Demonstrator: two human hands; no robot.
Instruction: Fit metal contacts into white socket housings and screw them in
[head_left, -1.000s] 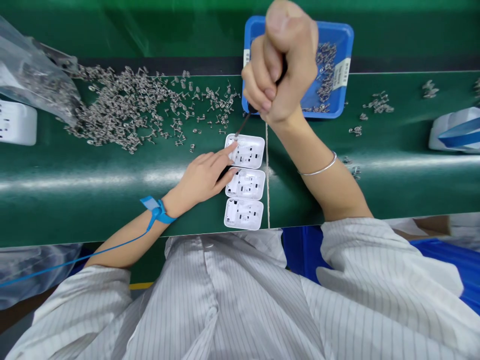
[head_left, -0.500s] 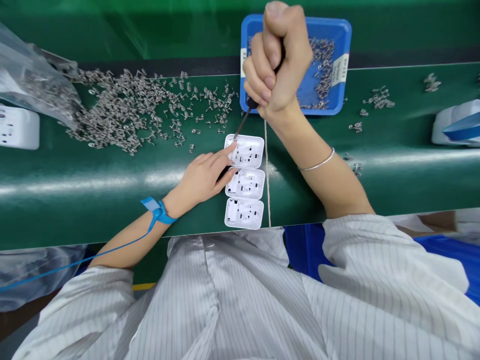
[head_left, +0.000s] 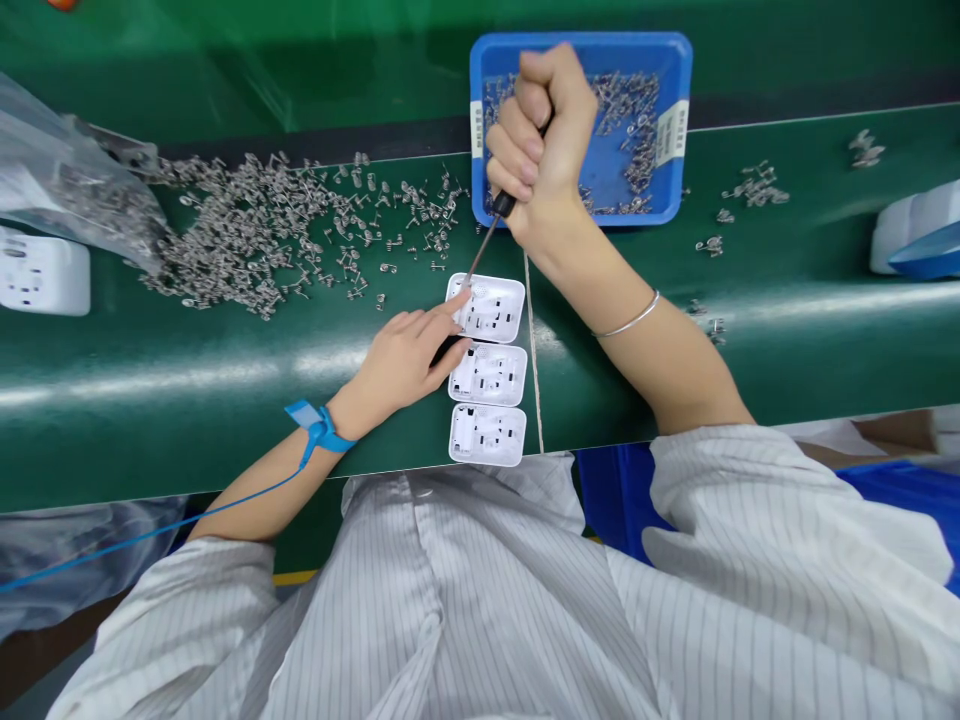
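Observation:
My right hand (head_left: 544, 145) is closed in a fist around the dark handle of a screwdriver (head_left: 487, 243). Its thin shaft slants down to the upper left corner of the farthest white plastic housing (head_left: 499, 308). My left hand (head_left: 409, 358) lies flat with fingers stretched out, the index fingertip on that housing beside the screwdriver tip. What is under the fingertip is hidden. The thumb reaches the edge of the middle white housing (head_left: 499, 376). Nearest to my body lies a third white housing (head_left: 499, 436), in line with the others.
Small metal springs (head_left: 255, 230) are heaped on the green table at left, beside a clear plastic bag (head_left: 82, 180). A blue bin (head_left: 581, 215) with more springs stands behind my right hand. White devices lie at both sides. A blue cord runs from my left wristband (head_left: 322, 430).
My right fist has come down a little, with the screwdriver tip still at the farthest housing's corner. My left hand keeps its place on the housing. The view has shifted slightly.

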